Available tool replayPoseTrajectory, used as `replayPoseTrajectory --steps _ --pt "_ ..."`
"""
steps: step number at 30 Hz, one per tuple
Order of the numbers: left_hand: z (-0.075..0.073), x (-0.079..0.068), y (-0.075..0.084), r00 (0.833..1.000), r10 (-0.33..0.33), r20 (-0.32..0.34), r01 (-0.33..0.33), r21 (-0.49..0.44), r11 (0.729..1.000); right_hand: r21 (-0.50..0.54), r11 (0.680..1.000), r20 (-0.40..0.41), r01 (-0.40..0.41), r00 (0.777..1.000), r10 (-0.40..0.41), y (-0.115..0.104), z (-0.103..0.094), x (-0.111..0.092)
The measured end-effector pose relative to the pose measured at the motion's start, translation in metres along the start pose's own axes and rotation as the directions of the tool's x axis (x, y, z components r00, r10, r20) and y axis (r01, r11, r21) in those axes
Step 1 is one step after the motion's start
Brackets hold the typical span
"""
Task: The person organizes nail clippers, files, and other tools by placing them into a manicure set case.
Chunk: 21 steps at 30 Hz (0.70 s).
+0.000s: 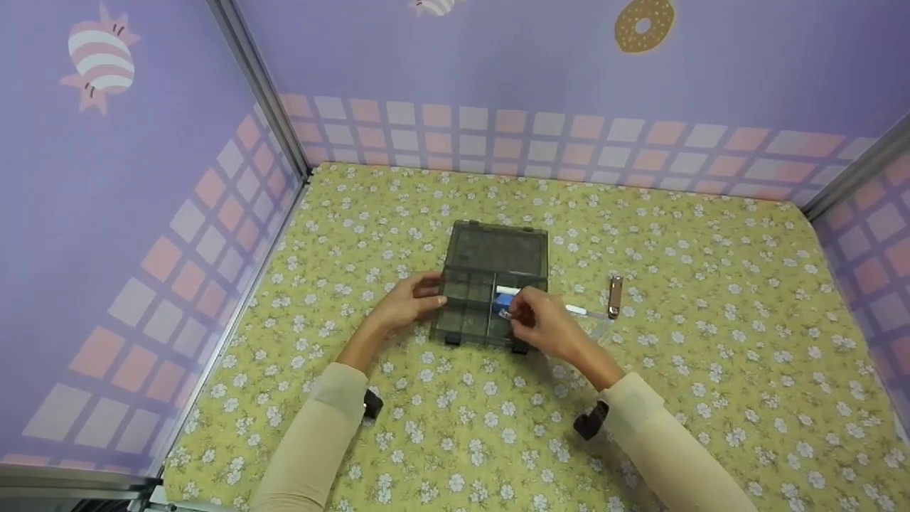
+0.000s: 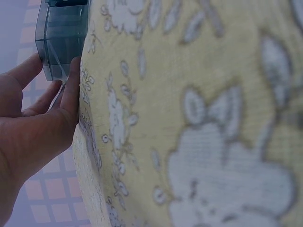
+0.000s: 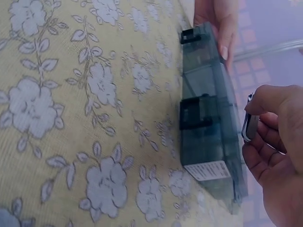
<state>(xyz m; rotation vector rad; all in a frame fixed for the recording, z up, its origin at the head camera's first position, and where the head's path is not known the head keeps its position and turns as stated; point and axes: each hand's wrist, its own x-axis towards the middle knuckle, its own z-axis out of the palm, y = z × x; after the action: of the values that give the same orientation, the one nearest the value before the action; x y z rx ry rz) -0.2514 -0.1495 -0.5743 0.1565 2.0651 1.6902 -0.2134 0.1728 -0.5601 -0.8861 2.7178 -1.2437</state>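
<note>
A dark translucent compartment box lies on the cloth with its lid folded back. My left hand rests at the box's left side, thumb on the rim and fingers beside the wall, as the left wrist view also shows. My right hand is over the right-hand compartments. Between its thumb and fingers it pinches a small silver nail clipper. A blue item and a white stick-like item lie inside the box on the right, partly hidden by that hand.
Right of the box lie a slim white item with a clear end and a copper-coloured folding tool. A flowered yellow cloth covers the table. Purple panels stand behind and at both sides.
</note>
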Motion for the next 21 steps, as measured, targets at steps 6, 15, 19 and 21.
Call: replayPoseTrajectory --steps 6,15,19,21 --pt "-0.001 0.001 0.000 1.000 0.006 -0.006 -0.006 0.012 1.000 -0.066 0.998 0.050 -0.006 0.999 0.010 0.000 0.008 0.001" --pt "0.003 0.001 0.007 0.998 -0.051 -0.021 0.050 -0.028 0.998 -0.098 0.995 0.049 0.012 0.999 -0.007 0.002 0.009 -0.001" --pt "0.004 0.003 0.016 0.995 -0.087 -0.046 0.085 -0.040 0.996 -0.111 0.994 0.035 0.012 0.999 -0.008 0.001 0.006 -0.003" --pt "0.004 0.006 0.020 0.993 -0.093 -0.073 0.090 -0.050 0.995 -0.106 0.994 0.023 0.011 1.000 -0.009 0.002 0.003 -0.005"
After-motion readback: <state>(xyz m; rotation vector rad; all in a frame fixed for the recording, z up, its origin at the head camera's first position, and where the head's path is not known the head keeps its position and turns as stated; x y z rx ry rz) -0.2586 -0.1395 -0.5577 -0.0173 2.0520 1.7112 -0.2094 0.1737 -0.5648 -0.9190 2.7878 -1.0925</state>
